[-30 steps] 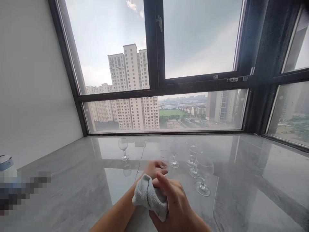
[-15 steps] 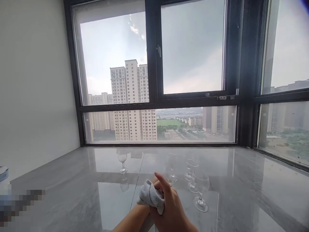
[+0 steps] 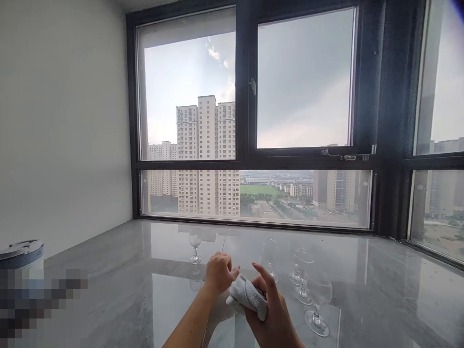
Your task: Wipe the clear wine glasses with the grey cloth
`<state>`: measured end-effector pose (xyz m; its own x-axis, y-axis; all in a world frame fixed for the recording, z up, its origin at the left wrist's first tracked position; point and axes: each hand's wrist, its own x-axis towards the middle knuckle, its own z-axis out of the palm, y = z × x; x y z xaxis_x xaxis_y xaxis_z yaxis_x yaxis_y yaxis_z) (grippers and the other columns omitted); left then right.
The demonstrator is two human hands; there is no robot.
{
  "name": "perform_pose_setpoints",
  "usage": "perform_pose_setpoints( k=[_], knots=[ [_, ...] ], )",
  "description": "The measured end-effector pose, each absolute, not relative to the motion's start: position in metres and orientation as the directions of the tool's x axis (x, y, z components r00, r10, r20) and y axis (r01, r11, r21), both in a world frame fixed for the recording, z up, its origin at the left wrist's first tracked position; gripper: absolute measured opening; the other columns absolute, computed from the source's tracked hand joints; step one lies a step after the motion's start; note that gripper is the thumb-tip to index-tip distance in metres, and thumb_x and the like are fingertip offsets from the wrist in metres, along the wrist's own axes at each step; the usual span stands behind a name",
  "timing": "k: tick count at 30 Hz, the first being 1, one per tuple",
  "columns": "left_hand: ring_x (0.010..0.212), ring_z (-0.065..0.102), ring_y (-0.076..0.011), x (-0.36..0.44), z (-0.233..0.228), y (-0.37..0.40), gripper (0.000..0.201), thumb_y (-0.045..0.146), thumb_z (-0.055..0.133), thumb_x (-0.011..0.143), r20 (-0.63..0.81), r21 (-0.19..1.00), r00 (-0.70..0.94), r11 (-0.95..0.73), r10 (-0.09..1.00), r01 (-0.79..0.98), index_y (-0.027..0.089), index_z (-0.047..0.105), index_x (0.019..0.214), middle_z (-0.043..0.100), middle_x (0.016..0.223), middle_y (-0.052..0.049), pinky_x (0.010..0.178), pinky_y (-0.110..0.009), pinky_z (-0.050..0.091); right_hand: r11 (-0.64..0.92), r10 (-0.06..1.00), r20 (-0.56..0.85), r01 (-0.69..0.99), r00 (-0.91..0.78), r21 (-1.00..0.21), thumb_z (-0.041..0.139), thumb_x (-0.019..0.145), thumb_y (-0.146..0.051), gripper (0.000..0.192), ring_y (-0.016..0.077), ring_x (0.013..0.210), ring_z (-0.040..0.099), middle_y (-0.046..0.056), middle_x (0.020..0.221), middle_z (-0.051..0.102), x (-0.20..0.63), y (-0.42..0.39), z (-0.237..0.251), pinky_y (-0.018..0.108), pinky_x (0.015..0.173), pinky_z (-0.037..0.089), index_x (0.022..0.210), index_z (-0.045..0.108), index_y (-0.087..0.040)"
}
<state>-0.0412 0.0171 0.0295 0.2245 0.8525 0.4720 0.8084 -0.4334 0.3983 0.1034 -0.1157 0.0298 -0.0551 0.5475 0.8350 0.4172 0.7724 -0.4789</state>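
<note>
A: Head view, status of both hands?

B: Left hand point(image 3: 218, 272) is clenched into a loose fist, fingers curled inward, thumb side touching one end of the white cloth point(image 3: 247, 297). A small glass seen earlier may be inside that fist, but the view does not show it, so the contents cannot be confirmed. Right hand point(image 3: 268, 309) is closed around the bunched cloth from below, index finger raised and extended above it.

A: Location of the cloth?

B: Between the 2 hands, held above the grey marble surface point(image 3: 119, 299), low in the centre of the view. Most of its bulk lies in the right palm.

A: Items around the hands?

B: 4 stemmed glasses stand upright on the surface. 1 small glass point(image 3: 195, 245) stands alone, beyond the left hand and well apart from the others. 1 taller glass point(image 3: 269, 258) stands just behind the right index finger. 1 glass point(image 3: 300, 274) stands to the right of that, with more glass outlines behind it (overlap makes the exact count there uncertain). 1 round-bowled glass point(image 3: 318, 304) stands nearest, just right of the right hand.

A: Anything else?

B: A grey-lidded container point(image 3: 21, 252) sits at the far left edge, above a pixelated patch. A dark-framed window point(image 3: 248, 159) runs along the back of the surface, showing tower blocks and overcast sky.
</note>
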Motion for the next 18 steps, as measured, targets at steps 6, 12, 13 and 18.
perform_pose_setpoints(
  k=[6,12,13,18],
  knots=[
    [0.075,0.057,-0.0178,-0.092,0.030,0.037,0.017,0.028,0.045,0.089,0.400,0.846,-0.581,-0.042,0.709,0.532,0.023,0.051,0.074,0.061,0.087,-0.004,0.064,-0.027,0.038,0.698,0.678,0.714,0.461,-0.176,-0.549,0.058,0.072,-0.013,0.085,0.0140,0.063,0.054,-0.002,0.086,0.060,0.105,-0.105,0.012,0.025,0.062,0.047,0.148,0.025,-0.028],
    [0.103,0.064,-0.0242,-0.100,0.019,0.056,0.015,0.026,0.053,0.082,0.274,0.904,-0.566,-0.007,0.777,0.427,0.022,0.067,0.088,0.055,0.136,-0.012,0.083,-0.032,0.049,0.616,0.778,0.589,0.453,-0.218,-0.645,0.057,0.071,-0.008,0.091,0.0139,0.070,0.054,-0.003,0.090,0.057,0.107,-0.090,-0.005,0.028,0.071,0.046,0.151,0.021,-0.032],
    [0.109,0.063,-0.0252,-0.100,0.017,0.059,0.017,0.024,0.055,0.081,0.265,0.905,-0.541,-0.011,0.798,0.426,0.022,0.070,0.089,0.055,0.138,-0.011,0.087,-0.032,0.049,0.604,0.790,0.571,0.439,-0.223,-0.665,0.057,0.071,-0.007,0.092,0.0140,0.070,0.053,-0.003,0.088,0.056,0.107,-0.088,-0.007,0.029,0.071,0.045,0.151,0.021,-0.032],
    [0.126,0.057,-0.0263,-0.104,0.015,0.069,0.028,0.016,0.057,0.075,0.246,0.906,-0.471,-0.028,0.847,0.423,0.020,0.074,0.097,0.063,0.133,-0.013,0.093,-0.029,0.048,0.511,0.858,0.482,0.394,-0.179,-0.764,0.057,0.070,-0.006,0.090,0.0146,0.073,0.052,-0.003,0.086,0.054,0.111,-0.083,-0.013,0.030,0.074,0.044,0.151,0.025,-0.028]
  ],
)
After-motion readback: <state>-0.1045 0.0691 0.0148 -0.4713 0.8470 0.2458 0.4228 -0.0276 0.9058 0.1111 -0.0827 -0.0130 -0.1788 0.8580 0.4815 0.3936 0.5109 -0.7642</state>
